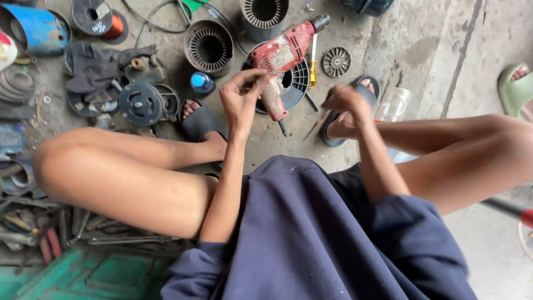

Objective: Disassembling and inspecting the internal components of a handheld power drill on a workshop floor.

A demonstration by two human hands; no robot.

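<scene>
Red drill (283,53), worn and dusty, gripped at its handle by the left hand (241,97) above the concrete floor (422,50). Right hand (347,103) closed around a thin tool (315,125), just beside. Black spool (297,83) lies beneath the drill.

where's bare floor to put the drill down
Bare concrete lies right of the small fan wheel, up to the green sandal. Left of the drill is crowded: motor cores, wire spool, rags.
</scene>
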